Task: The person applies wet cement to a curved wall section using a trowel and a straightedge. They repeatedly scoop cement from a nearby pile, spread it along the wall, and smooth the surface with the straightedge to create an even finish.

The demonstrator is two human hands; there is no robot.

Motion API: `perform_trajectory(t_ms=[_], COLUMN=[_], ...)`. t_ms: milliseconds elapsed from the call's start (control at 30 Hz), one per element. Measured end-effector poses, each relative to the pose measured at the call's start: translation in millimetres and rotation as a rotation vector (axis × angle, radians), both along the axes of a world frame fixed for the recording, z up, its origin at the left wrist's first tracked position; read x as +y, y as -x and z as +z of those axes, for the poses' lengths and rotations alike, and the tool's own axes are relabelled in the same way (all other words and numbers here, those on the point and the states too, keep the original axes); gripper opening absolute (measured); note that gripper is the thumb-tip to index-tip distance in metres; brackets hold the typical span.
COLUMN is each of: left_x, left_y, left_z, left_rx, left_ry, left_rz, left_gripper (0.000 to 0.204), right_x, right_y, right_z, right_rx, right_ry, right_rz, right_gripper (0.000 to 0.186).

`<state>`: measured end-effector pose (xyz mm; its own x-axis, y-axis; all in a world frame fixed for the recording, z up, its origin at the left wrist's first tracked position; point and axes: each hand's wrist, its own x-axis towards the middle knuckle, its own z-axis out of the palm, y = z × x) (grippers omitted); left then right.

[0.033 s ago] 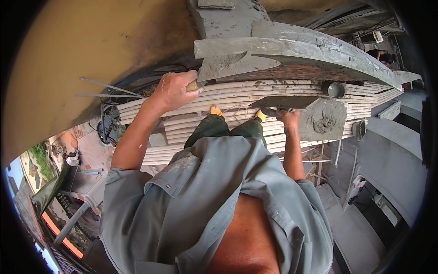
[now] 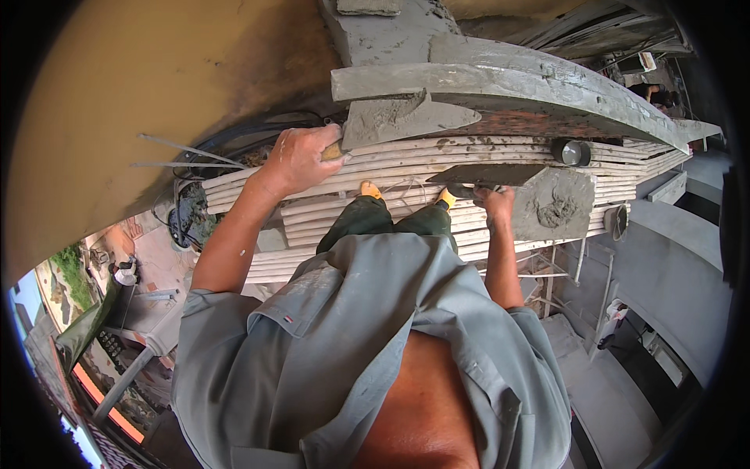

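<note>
My left hand (image 2: 301, 160) is closed round the wooden handle of a pointed trowel (image 2: 375, 129). Wet grey mortar lies on its blade, heaped at the edge nearest a curved grey concrete ledge (image 2: 500, 84). The blade is just below that ledge; contact cannot be made out. Further right, my right hand (image 2: 498, 203) is closed round the handle of a plastering float, whose dark, flat blade (image 2: 488, 174) extends to the left. Just beside that hand a grey mortar board (image 2: 574, 223) carries a lump of mortar; whether I grip the board too is unclear.
I stand on a platform of pale poles (image 2: 328, 227), with yellow shoes (image 2: 369, 190) showing. A round metal tin (image 2: 574, 152) sits on the poles at right. Two thin rods (image 2: 191, 148) stick out at left near black cables. A tan wall (image 2: 156, 94) rises beyond; scaffold frames stand lower right.
The trowel in my left hand has dropped slightly away from the ledge, and its blade has tilted, showing more of the mortar on it. My right hand looks unmoved.
</note>
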<state>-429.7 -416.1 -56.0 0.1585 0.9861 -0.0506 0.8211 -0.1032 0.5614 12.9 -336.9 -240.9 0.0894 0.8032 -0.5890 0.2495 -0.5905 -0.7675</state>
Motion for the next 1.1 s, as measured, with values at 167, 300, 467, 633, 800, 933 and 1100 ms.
perform_trajectory(t_ms=[167,300,467,633,800,933,1100], left_x=[-4,19,24,18,22,20,31], left_y=[-27,-27,-32,-64,-81,-99,-113], left_z=[-30,-29,19,45,37,2,-38], left_rx=[0.165,0.196,0.197,0.177,0.228,0.212,0.27], left_ry=[0.274,0.315,0.361,0.034,-0.149,0.055,0.259], left_rz=[0.029,0.058,0.108,0.188,0.18,0.102,0.043], left_gripper=[0.034,0.034,0.033,0.03,0.032,0.032,0.03], right_x=[-5,-3,-4,-4,-2,-4,-11], right_y=[0,-3,-11,-20,-28,-46,-71], right_z=[-1,-11,-14,-8,-8,-8,-15], right_rx=[0.034,0.09,0.043,0.034,-0.028,0.077,0.039], right_ry=[0.065,-0.004,-0.019,0.017,0.041,0.031,0.058], right_rz=[-0.07,0.02,-0.013,-0.105,-0.164,-0.125,-0.242], right_gripper=[0.025,0.027,0.028,0.032,0.04,0.044,0.063])
